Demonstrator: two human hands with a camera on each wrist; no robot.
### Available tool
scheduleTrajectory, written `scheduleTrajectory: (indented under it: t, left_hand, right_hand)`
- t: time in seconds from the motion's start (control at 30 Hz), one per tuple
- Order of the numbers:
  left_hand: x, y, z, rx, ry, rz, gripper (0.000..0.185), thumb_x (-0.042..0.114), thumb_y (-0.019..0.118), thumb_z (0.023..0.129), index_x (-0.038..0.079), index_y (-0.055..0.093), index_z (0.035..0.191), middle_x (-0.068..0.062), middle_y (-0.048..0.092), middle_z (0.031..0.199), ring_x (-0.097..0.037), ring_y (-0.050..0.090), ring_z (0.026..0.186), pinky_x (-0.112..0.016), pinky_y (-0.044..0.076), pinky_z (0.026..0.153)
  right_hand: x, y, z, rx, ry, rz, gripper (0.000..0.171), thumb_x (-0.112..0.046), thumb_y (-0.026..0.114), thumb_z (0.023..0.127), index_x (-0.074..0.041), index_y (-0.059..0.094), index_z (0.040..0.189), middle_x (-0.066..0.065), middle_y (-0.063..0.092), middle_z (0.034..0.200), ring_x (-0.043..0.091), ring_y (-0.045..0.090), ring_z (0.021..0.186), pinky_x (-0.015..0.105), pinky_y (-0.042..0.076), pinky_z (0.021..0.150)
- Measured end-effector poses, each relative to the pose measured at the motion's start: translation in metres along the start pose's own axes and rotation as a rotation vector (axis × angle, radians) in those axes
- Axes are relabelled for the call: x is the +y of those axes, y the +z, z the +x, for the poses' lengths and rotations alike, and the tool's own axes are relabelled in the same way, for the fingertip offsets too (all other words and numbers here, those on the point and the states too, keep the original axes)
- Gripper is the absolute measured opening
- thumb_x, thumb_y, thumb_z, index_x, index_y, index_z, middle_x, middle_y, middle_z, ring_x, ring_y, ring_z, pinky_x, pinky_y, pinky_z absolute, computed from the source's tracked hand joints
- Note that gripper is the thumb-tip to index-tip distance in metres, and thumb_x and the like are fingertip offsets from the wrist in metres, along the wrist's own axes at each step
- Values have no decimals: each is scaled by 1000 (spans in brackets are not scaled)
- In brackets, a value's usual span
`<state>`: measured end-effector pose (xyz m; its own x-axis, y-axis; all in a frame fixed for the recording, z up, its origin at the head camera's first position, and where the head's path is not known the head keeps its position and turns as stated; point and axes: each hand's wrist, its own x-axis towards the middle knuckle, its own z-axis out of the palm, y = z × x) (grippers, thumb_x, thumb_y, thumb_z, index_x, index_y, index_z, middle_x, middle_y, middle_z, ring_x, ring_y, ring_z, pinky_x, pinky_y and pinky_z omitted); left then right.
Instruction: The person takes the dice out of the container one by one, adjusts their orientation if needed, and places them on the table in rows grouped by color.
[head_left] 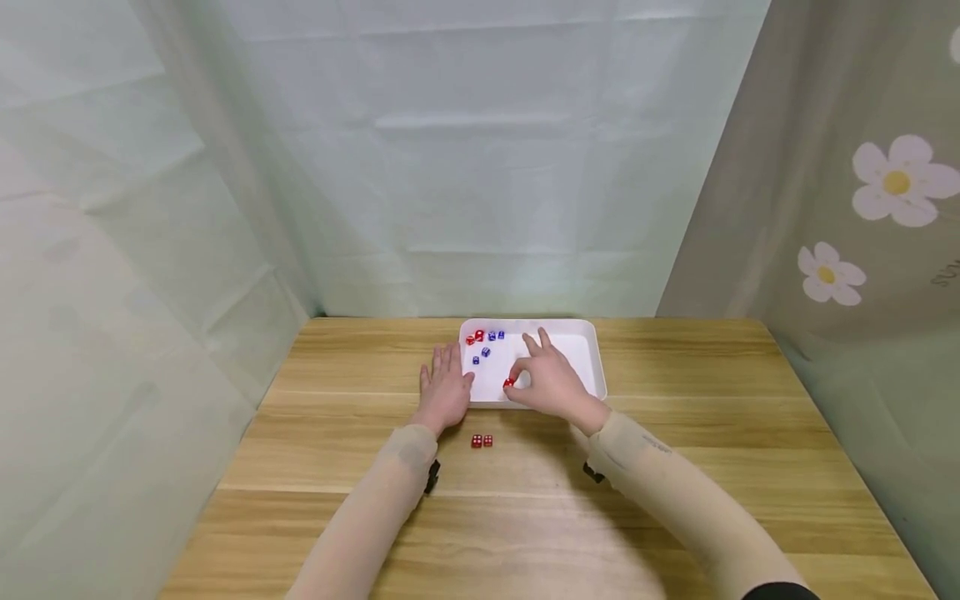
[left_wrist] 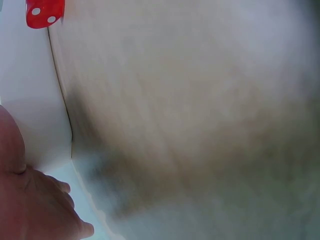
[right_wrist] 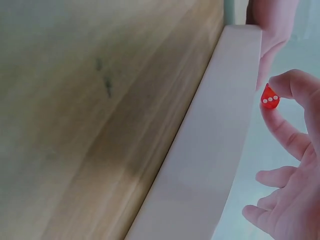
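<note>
A white tray (head_left: 592, 350) sits at the far middle of the wooden table (head_left: 337, 433). My right hand (head_left: 551, 379) is over the tray's front part and pinches a red die (head_left: 508, 382) between thumb and forefinger; the same red die (right_wrist: 270, 97) shows in the right wrist view above the tray wall (right_wrist: 210, 165). My left hand (head_left: 445, 387) lies flat on the table against the tray's left front corner, fingers straight. Red dice (head_left: 474, 337) and blue dice (head_left: 486, 350) lie in the tray's far left part. Two red dice (head_left: 482, 441) sit side by side on the table in front of the tray.
Pale curtains hang close behind and to the left of the table; a flowered curtain (head_left: 862, 217) closes the right side. In the left wrist view a red die (left_wrist: 45, 12) shows at the top left beside the tray wall (left_wrist: 35, 100).
</note>
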<state>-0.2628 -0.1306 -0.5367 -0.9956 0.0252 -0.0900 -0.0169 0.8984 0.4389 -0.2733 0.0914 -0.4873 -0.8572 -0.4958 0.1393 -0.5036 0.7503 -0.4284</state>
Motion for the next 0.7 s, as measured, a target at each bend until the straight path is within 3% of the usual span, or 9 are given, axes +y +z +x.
scheduleTrajectory:
  t: [0.23,0.5,0.7]
  left_hand:
    - [-3,4,4,-3,3,-17,72,32,40,116,3,5,172,-18,6,179,-37,-6,164,-63,-5,129]
    - [-2,0,1,9,6,0,71,32,41,116,2,8,171,-20,10,178,-39,-1,164,-63,0,129]
    - [-2,0,3,-18,-24,-4,71,34,39,116,4,5,172,-17,7,179,-36,-6,164,-61,-4,129]
  right_hand:
    - [-6,2,-12,-10,-54,5,16,-36,82,86,-21,78,86,30,44,162,53,20,158,61,30,125]
    - [-14,8,-22,-51,-148,-88,13,-39,86,85,-28,79,89,25,39,167,51,17,159,59,28,126]
    - [-17,13,-31,-77,-175,-96,13,-39,85,85,-28,81,90,23,36,169,47,11,162,60,24,127]
